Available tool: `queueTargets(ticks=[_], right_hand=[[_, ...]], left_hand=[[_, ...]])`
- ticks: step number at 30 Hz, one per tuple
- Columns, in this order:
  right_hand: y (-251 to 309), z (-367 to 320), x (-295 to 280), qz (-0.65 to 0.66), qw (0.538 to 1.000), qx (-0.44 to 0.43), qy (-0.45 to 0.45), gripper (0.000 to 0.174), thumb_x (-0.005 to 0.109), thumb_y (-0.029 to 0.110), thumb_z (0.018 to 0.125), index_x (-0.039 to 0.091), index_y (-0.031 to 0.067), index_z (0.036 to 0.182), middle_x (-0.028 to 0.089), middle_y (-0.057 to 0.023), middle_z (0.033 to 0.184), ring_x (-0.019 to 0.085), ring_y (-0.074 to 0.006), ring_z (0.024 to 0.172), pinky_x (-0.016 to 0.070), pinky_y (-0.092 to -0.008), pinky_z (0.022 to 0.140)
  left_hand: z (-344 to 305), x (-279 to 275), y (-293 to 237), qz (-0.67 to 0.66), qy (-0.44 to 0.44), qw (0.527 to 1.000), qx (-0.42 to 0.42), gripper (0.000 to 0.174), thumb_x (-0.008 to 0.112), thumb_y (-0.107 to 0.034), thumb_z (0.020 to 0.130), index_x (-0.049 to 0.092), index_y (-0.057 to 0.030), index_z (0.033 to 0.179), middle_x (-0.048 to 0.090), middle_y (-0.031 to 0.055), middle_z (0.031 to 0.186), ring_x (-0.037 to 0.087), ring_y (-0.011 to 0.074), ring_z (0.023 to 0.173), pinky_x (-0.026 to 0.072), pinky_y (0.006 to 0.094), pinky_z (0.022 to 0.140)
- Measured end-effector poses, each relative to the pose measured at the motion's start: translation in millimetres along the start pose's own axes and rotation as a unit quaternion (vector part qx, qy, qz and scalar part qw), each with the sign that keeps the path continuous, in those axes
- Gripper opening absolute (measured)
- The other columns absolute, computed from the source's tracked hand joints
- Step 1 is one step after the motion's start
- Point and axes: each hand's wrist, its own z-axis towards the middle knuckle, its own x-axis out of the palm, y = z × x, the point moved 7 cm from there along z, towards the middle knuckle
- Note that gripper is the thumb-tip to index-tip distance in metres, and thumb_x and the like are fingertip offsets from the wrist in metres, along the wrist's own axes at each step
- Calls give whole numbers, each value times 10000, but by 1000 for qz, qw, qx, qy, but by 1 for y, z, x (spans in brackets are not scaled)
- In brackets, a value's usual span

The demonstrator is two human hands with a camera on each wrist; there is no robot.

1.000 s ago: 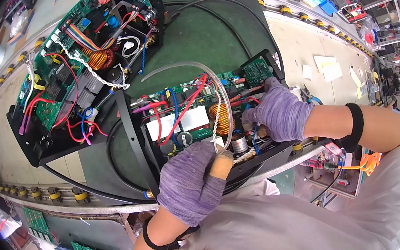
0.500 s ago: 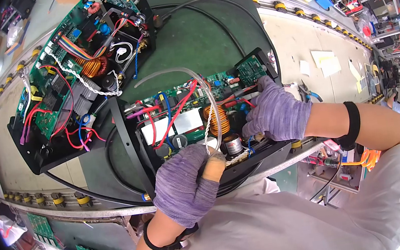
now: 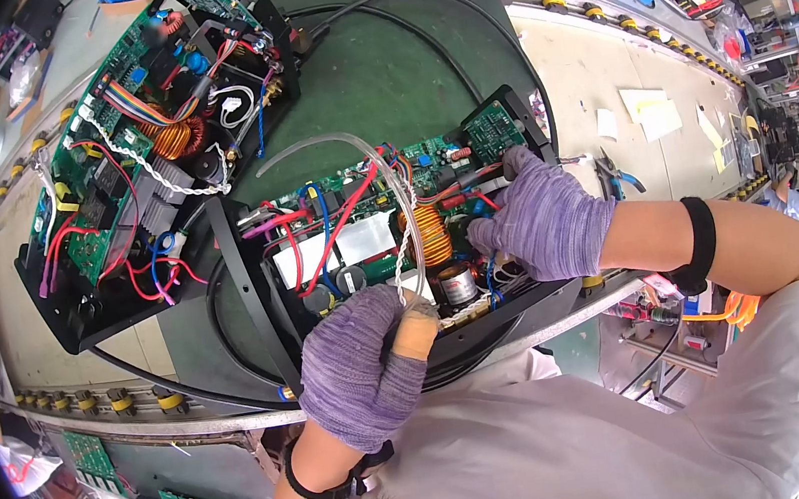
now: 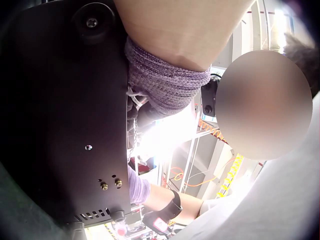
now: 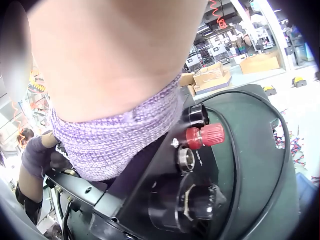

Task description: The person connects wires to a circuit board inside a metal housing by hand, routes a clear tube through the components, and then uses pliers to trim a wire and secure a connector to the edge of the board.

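In the head view, an open black chassis [image 3: 277,351] holds a green circuit board [image 3: 496,136], a copper coil [image 3: 433,237] and red and blue wires. My gloved left hand [image 3: 359,361] is over its front edge, pinching a clear tube [image 3: 368,148] between thumb and fingers, beside a twisted white wire. The tube arcs up over the board. My gloved right hand [image 3: 551,214] reaches into the chassis's right end, thumb and index finger spread among the wires. Its fingertips are hidden, so I cannot tell what they hold. A red terminal [image 5: 212,135] sticks out of the end panel in the right wrist view.
A second open unit [image 3: 163,139] with a board, coil and loose wires stands at the back left. Black cables [image 3: 432,38] loop over the green mat [image 3: 366,72]. Pliers [image 3: 617,172] and papers [image 3: 654,115] lie to the right. Roller rails border the bench.
The chassis, both hands and the second unit have shifted slightly left in the head view. Both hands keep nearly the same places on the chassis, and the left still pinches the tube.
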Motion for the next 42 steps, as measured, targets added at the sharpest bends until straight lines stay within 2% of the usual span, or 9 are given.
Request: queueTargets(ticks=[3, 6, 12, 15, 21, 27, 30, 38, 42], right_hand=[[1, 2, -3, 22, 998, 14, -57, 257, 668, 206, 706, 644, 270, 953, 542, 15, 557, 631, -214, 653, 350, -492, 989], [0, 3, -7, 93, 994, 3, -65, 229, 655, 190, 733, 636, 270, 947, 535, 9, 560, 635, -219, 666, 342, -506, 994], [5, 3, -7, 46, 998, -42, 2, 209, 665, 199, 738, 619, 262, 932, 551, -4, 600, 629, -236, 683, 346, -545, 946], [4, 2, -4, 38, 988, -60, -135, 221, 674, 201, 722, 613, 255, 927, 577, -2, 658, 631, -236, 715, 351, -552, 922], [-5, 3, 0, 51, 988, -33, -141, 305, 658, 172, 689, 629, 233, 987, 603, -6, 703, 630, -236, 730, 357, -501, 936], [-2, -9, -15, 81, 994, -69, -34, 380, 631, 220, 748, 674, 271, 1122, 630, -32, 713, 632, -249, 745, 343, -479, 953], [-1, -7, -17, 118, 991, -68, -3, 358, 640, 249, 768, 696, 246, 1121, 686, -37, 804, 668, -246, 847, 369, -468, 964], [9, 20, 3, 1, 993, -119, -2, 247, 705, 239, 717, 736, 234, 962, 674, -43, 728, 656, -255, 776, 433, -439, 831], [13, 24, 12, -44, 991, -125, -24, 253, 701, 221, 706, 730, 220, 957, 655, -53, 698, 653, -261, 747, 433, -433, 833]], left_hand=[[1, 0, -1, 2, -16, 1000, 17, 176, 668, -164, 860, 660, 0, 925, 640, 175, 769, 644, 339, 686, 512, 374, 631], [1, -1, -1, 9, -21, 999, 28, 177, 670, -164, 857, 660, 0, 925, 642, 174, 769, 646, 340, 691, 515, 374, 638], [2, 1, -1, 14, -9, 1000, 21, 176, 663, -170, 860, 659, -4, 918, 643, 171, 770, 649, 337, 696, 518, 376, 647], [2, 2, -1, 15, -6, 1000, 19, 169, 658, -167, 863, 659, -5, 911, 641, 168, 767, 646, 333, 692, 516, 374, 648], [2, 2, -1, 2, -4, 1000, 0, 167, 654, -162, 876, 662, -3, 927, 654, 153, 791, 645, 299, 714, 510, 352, 679], [1, 2, 0, 5, 14, 1000, -22, 172, 652, -146, 897, 668, 12, 962, 676, 118, 834, 641, 212, 762, 493, 307, 734], [1, 3, 2, -8, 20, 999, -31, 170, 650, -145, 900, 664, 16, 953, 669, 108, 826, 626, 194, 760, 488, 299, 736], [1, 4, 1, -2, 31, 998, -48, 157, 646, -134, 899, 663, 17, 942, 667, 105, 829, 621, 184, 767, 485, 297, 739], [2, 4, 2, -2, -1, 1000, -4, 158, 657, -167, 862, 655, -12, 893, 633, 154, 748, 633, 315, 671, 503, 361, 636]])
